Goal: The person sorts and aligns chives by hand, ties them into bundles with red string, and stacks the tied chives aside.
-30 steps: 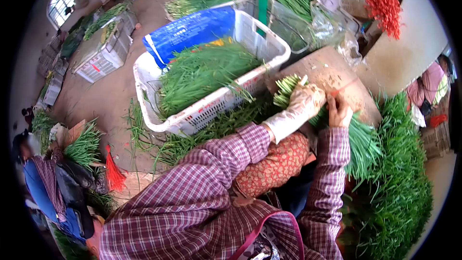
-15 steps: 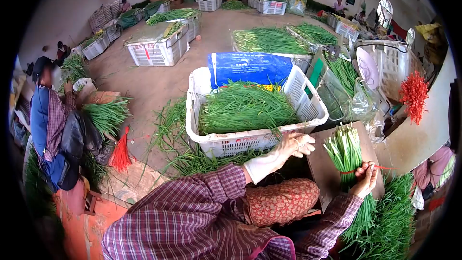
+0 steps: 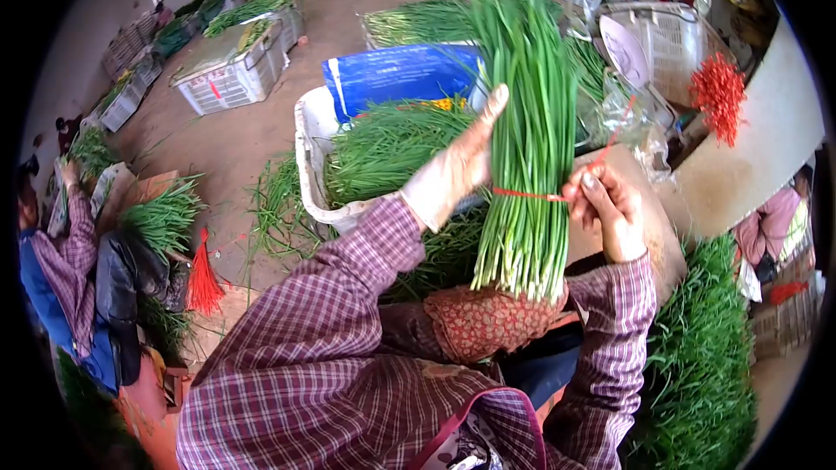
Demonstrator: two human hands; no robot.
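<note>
The left hand (image 3: 466, 157), in a pale glove, had its grip spread wide around the side of the green bundle (image 3: 533, 122); the thumb pointed up along the stalks, and the fingers were hidden behind them. The right hand (image 3: 614, 213), bare, had its grip nearly closed, thumb and fingertips pinching the red band (image 3: 531, 196) at the bundle's other side. A loose length of the band ran up past the knuckles.

The bundle had just come up off the desk (image 3: 666, 248) and been turned over: it now stood nearly upright between the hands, leaves up and pale ends down, over the patterned cloth (image 3: 488, 322) at the person's lap. The band crossed it nearer the pale ends, and the stalks, judging by how they hung together, were gathered firmly there.

Just beyond the left hand was the white crate (image 3: 311, 152), with loose greens (image 3: 392, 144) and a blue sheet (image 3: 401, 74) inside. The desk sat beside the right forearm, near a heap of greens (image 3: 705, 357); red strands (image 3: 718, 96) hung farther off. Well apart, on the left, sat another person (image 3: 74, 270).
</note>
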